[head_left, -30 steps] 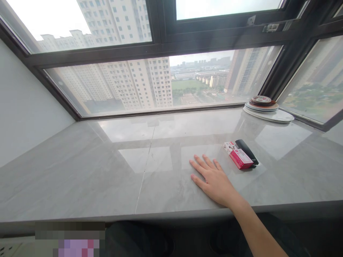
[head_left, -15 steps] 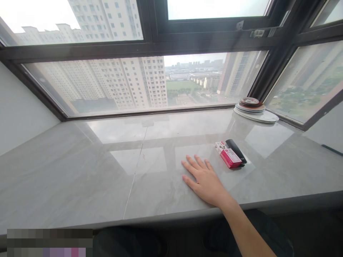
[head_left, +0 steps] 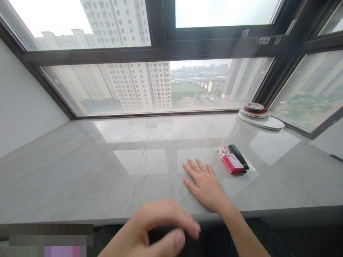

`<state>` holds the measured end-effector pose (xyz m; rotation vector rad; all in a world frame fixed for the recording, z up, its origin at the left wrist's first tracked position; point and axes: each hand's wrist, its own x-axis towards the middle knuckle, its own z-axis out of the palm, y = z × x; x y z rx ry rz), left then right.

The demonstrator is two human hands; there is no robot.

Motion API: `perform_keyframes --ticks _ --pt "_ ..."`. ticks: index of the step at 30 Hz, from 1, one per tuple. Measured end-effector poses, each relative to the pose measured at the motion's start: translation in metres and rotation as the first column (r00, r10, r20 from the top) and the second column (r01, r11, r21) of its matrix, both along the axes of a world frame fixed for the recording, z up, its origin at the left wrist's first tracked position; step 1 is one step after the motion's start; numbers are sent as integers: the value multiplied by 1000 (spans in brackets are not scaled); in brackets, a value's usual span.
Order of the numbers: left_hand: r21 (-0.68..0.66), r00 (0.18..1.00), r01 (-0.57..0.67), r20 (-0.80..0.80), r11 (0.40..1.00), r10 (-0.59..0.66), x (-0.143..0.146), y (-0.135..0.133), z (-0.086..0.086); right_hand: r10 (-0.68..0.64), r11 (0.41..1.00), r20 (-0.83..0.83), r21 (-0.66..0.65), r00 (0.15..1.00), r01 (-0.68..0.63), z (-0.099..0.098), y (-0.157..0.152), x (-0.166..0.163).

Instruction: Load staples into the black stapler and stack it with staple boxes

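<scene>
My right hand lies flat on the grey marble sill, palm down with the fingers stretched out and slightly spread. Just right of its fingertips, untouched, a red and white small box lies beside a black stapler-like object. My left hand shows close to the camera at the bottom edge, in front of the sill's front edge. Its fingers curve over the thumb with a gap between them, and I see nothing held in it.
A stack of plates on a white round board stands at the back right corner by the window. Dark window frames run along the back. A white wall closes the left side.
My left hand has come up into view at the bottom. My right hand stays flat in the same spot on the sill. The view has shifted slightly.
</scene>
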<state>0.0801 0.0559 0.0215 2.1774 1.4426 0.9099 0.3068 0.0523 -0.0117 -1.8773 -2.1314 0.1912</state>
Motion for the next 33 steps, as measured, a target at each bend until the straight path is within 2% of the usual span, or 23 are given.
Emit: perform_keyframes --ticks 2,5,8,10,13,15,16,17,19,21,22,24,26,30,33 --pt "27 993 38 -114 999 -34 2 6 -3 5 1000 3 8 1000 -5 -1 0 0" --pt "60 946 106 -314 993 -82 9 26 -18 2 1000 2 12 1000 -2 -3 2 -2" --pt "66 923 113 -376 991 -81 12 42 -35 8 1000 -59 25 998 -6 0 -1 -5" --pt "66 919 113 -386 991 -79 12 45 -41 34 998 -181 54 983 -25 8 -5 -1" --pt "62 918 114 -389 992 -81 10 44 -43 19 978 -362 199 932 58 28 -12 32" --pt "63 916 112 -394 992 -79 10 42 -42 -102 907 -390 341 915 246 38 -12 77" --pt "64 915 111 -397 992 -77 10 42 -42 -194 871 -394 352 898 343 41 -9 105" --pt "64 914 110 -399 992 -76 11 42 -42 -297 842 -402 317 866 436 42 -6 133" --pt "63 914 107 -399 992 -74 12 42 -42 -436 849 -449 82 780 522 38 2 185" --pt "59 917 105 -392 993 -74 13 43 -42 -440 896 -518 -205 733 393 32 8 220" --pt "57 919 104 -388 993 -74 13 43 -42 -432 901 -543 -296 720 318 29 10 228" --pt "57 921 103 -382 993 -73 12 43 -42 -410 897 -573 -394 709 200 27 11 228" --pt "55 922 102 -381 993 -74 12 43 -41 -404 893 -587 -421 701 163 29 12 214" --pt "48 923 97 -379 994 -72 12 43 -42 -383 909 -615 -384 689 163 30 17 171" --pt "41 928 101 -363 994 -79 12 42 -42 -318 937 -648 -325 692 126 26 25 137"
